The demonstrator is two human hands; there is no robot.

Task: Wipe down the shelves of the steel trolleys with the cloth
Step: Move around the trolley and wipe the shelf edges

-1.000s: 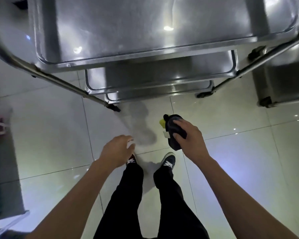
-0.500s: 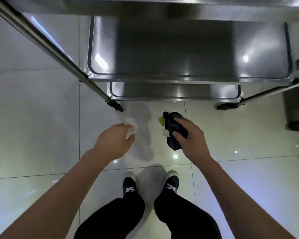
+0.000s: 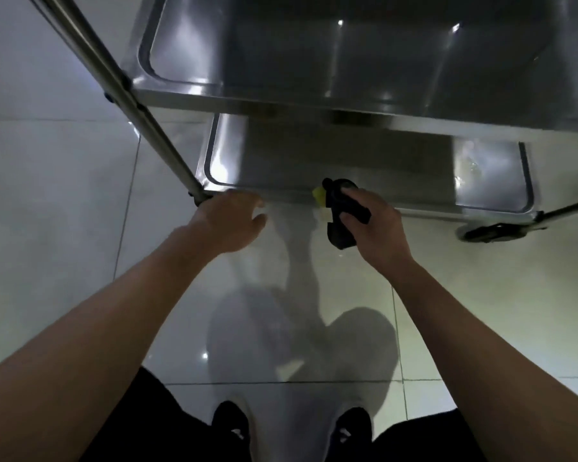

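Observation:
The steel trolley stands right in front of me, its middle shelf (image 3: pixel 314 61) at the top of the view and its bottom shelf (image 3: pixel 314 161) just above the floor. My right hand (image 3: pixel 377 231) grips a dark bunched cloth (image 3: pixel 339 211) with a yellow patch, held at the bottom shelf's front rim. My left hand (image 3: pixel 227 221) hovers, fingers curled forward, beside the foot of the trolley's left leg (image 3: pixel 141 108). Its fingertips hide whether it holds anything.
A black caster (image 3: pixel 491 231) sits at the trolley's right front corner. A wet-looking glare marks the bottom shelf's right end (image 3: pixel 481 168). Pale glossy floor tiles (image 3: pixel 47 228) surround the trolley. My shoes (image 3: pixel 231 428) stand at the bottom edge.
The view has dropped and closed in on the trolley. The top shelf has left the frame. Both hands moved forward, from above the floor to the bottom shelf's front edge.

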